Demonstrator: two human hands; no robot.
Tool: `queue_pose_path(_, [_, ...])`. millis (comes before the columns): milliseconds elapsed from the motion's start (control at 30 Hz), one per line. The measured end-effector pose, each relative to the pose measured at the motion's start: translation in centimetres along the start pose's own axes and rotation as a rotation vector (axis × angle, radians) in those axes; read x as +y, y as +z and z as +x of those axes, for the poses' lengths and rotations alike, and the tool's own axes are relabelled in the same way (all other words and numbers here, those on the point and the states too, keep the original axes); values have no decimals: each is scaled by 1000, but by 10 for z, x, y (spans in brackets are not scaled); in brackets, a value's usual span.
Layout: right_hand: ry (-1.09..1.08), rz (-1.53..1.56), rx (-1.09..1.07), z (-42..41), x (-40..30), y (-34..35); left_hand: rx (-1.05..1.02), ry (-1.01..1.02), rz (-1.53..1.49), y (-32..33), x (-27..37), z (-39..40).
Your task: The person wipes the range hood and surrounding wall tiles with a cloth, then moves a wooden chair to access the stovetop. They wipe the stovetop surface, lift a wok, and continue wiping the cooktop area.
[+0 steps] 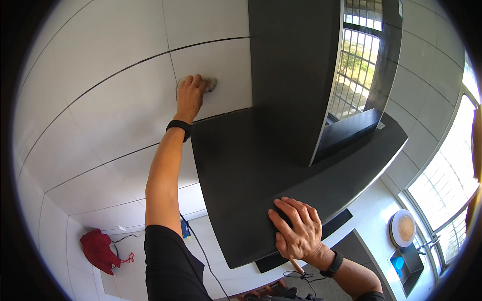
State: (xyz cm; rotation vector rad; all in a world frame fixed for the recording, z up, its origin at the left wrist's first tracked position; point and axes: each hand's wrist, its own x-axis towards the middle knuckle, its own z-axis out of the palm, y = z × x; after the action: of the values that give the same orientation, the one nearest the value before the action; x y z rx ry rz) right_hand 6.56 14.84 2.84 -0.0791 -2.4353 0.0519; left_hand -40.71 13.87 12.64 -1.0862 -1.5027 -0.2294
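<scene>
My left hand (191,96) presses a greyish, see-through cloth or scouring pad (210,84) flat against the white wall tile (229,67), left of the range hood's chimney (293,75). The fingers curl over it, so most of it is covered. Below, the dark range hood (241,180) juts out from the wall with a broad, flat top. My right hand (297,227) rests on that top near its front edge, fingers spread and holding nothing. A black band circles each wrist.
A black cooktop (338,222) shows beneath the hood on the white counter (361,205). To the right are a sink (414,269), a blue cup (397,262), a round board (404,228) and a barred window (442,184). Lower left, a red cloth (98,250) lies near a black cable (207,254).
</scene>
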Motion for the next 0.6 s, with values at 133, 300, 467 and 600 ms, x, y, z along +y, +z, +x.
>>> queue_pose_path(133, [6,11,13,-1,1,2,-59,97,19,3,11,-23])
queue_pose_path(300, [12,15,17,0,2,3,-134,155,1,14,15,-41])
queue_pose_path(467, [8,0,1,-2,2,4,-309,294,-37,8,9,-49])
queue_pose_path(600, [9,11,15,-3,1,4,-502,424,63,-6,1,-31])
